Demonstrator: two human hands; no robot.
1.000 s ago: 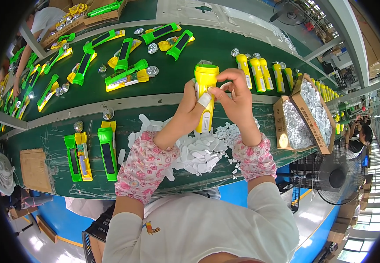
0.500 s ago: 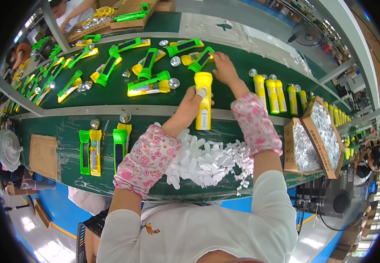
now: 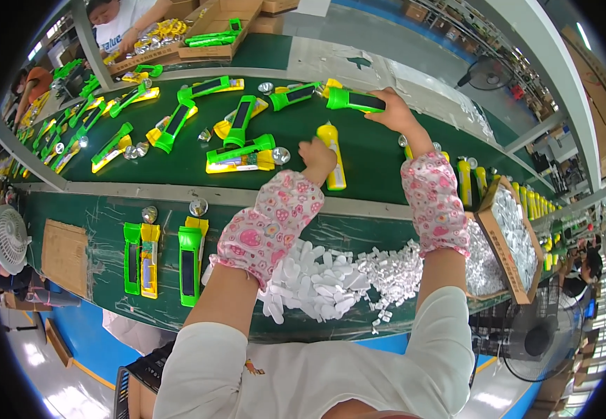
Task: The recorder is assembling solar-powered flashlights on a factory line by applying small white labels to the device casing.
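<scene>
Out over the far green belt, my right hand grips the right end of a green flashlight casing with a dark panel. A yellow piece shows at its far left end. My left hand has curled fingers and is against or just beside a yellow flashlight on the belt; nothing shows in its grasp. Left of it lie a green casing half over a yellow half and a round silver reflector. More green and yellow flashlight parts spread leftward.
White oval strips and small white pieces are heaped on the near bench. At right stands a carton of silvery pieces, near a row of yellow flashlights. Opened casings lie at left. A co-worker is at far left.
My left hand has moved away with the yellow flashlight, now on the belt. My right hand has shifted right and turned the green casing sideways, lifting it from its place.
</scene>
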